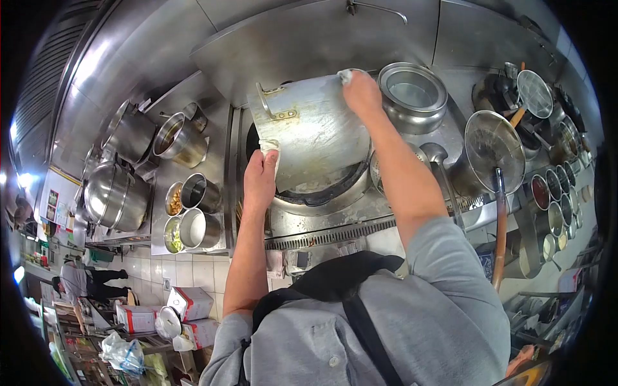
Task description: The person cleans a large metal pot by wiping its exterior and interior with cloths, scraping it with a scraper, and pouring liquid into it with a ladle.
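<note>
A large aluminium stockpot (315, 125) is tipped on its side above a dark-rimmed wok (315, 198) on the range. My left hand (261, 177) is closed on the pot's near left edge, with a white cloth (277, 168) between. At the far right edge, my right hand (362, 95) grips the pot through another white cloth (346, 76). One loop handle (265, 101) shows on the pot's upper left side. The pot's inside is turned out of sight. Most of the wok is hidden beneath it.
Right of the wok stand a wide steel pot (413, 116) of liquid, a ladle (436, 153) and a long-handled strainer (494, 151). Steel pots (177, 138) and small food containers (172, 235) crowd the left counter. A tap (380, 9) juts from the back wall. Another person (77, 282) is far left.
</note>
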Available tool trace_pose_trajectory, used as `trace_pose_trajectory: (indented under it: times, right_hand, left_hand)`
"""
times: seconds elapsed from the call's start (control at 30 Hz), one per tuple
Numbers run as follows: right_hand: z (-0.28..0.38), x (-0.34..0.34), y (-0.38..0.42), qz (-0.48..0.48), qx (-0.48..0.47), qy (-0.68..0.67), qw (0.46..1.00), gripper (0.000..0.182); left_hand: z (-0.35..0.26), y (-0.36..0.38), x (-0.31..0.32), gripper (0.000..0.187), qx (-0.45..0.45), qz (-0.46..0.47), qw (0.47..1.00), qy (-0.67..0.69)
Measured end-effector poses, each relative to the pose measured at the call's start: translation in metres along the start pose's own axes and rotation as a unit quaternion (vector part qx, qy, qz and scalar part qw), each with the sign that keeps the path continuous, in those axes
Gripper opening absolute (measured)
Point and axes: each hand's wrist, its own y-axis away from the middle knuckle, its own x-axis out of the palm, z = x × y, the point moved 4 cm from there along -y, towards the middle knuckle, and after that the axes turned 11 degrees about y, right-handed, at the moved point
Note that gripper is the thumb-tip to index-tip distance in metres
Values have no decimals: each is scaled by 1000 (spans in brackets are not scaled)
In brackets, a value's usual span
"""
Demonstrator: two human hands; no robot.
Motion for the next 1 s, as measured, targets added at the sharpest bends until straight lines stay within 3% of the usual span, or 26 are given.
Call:
trace_pose_trajectory:
  times: [0.2, 0.23, 0.3, 0.4, 0.43, 0.5, 0.6, 0.7, 0.8, 0.9, 1.0]
  right_hand:
    - [69, 20, 96, -42, -152, -39, 987, 30]
    - [47, 31, 77, -120, -168, -17, 978, 30]
    - [16, -1, 34, -46, -25, 32, 998, 30]
    - [23, 5, 14, -32, -19, 54, 998, 26]
    - [44, 8, 36, -100, -88, 46, 990, 33]
    - [65, 33, 87, -118, -151, -30, 981, 36]
    - [66, 9, 118, -22, -170, -61, 983, 38]
    - [68, 18, 41, -31, -103, 66, 992, 39]
    - [82, 10, -2, 61, -62, 50, 995, 36]
    - [88, 16, 67, -44, -135, 34, 989, 33]
    - [50, 33, 87, -84, -171, 22, 981, 33]
  left_hand:
    - [3, 3, 2, 37, -11, 8, 1000, 4]
    - [3, 5, 1, 37, -17, 10, 1000, -3]
    - [0, 6, 1, 37, -27, 8, 1000, -10]
    - [3, 3, 3, 37, -16, -2, 1000, 13]
    - [1, 3, 3, 37, -18, 1, 1000, 9]
    - [-1, 5, 3, 37, -24, 4, 1000, 4]
    - [13, 3, 2, 37, -11, 4, 1000, -7]
    - [2, 1, 1, 37, -6, -3, 1000, 6]
    - [5, 2, 2, 37, 24, -13, 1000, -14]
    - [19, 6, 2, 36, 10, -8, 1000, -19]
    - [17, 22, 3, 36, 23, -13, 1000, 9]
